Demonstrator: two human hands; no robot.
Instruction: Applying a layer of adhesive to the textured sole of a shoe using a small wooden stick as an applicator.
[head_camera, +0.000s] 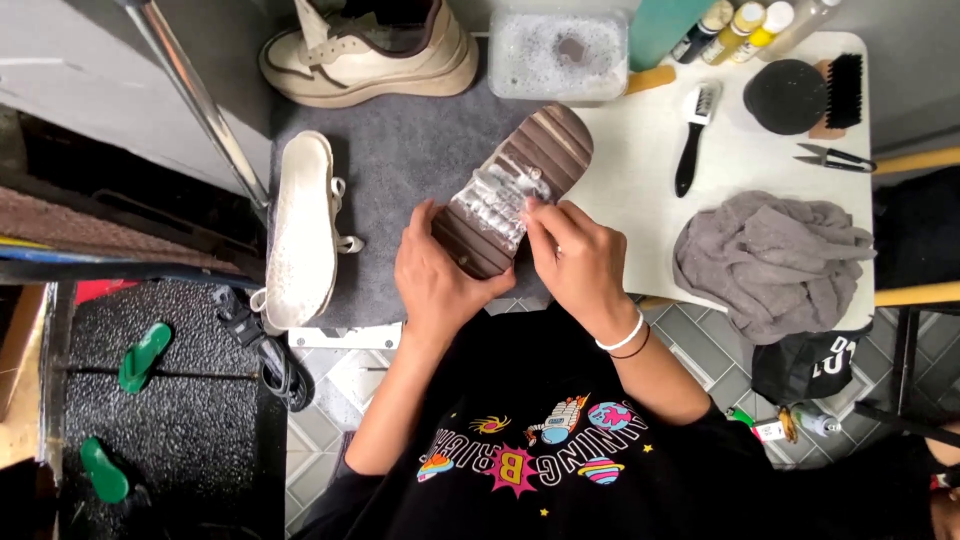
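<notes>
Right now, going from your left, two green sandals (143, 356) are lying on the dark mat (190, 420) on the floor; beside them a white shoe (302, 232) is resting sole-up at the edge of the grey mat (400, 160), and a cream sneaker (368, 48) is sitting upright behind it.

Your left hand (435, 278) is cupping the near end of the brown sole (518, 185) from underneath, thumb lying along its edge, fingers clamped round it; the sole is tilting up and away from you over the grey mat, ridged tread facing up and foam covering its middle. It is looking light and fairly stiff, but the soapy tread is probably slippery, so holding it by the dry end and rim seems the safer grip.

Your right hand (575, 255) is pressing onto the foamy patch, fingers bunched tight; whether they are pinching a cloth or a small brush you cannot tell from here. Both wrists are bending inward, hands close together on the sole.

Further right a tub of suds (558, 52) is standing behind; a black brush (693, 140), scissors (835, 157) and a crumpled grey towel (772, 262) are lying on the white table (640, 190).
</notes>
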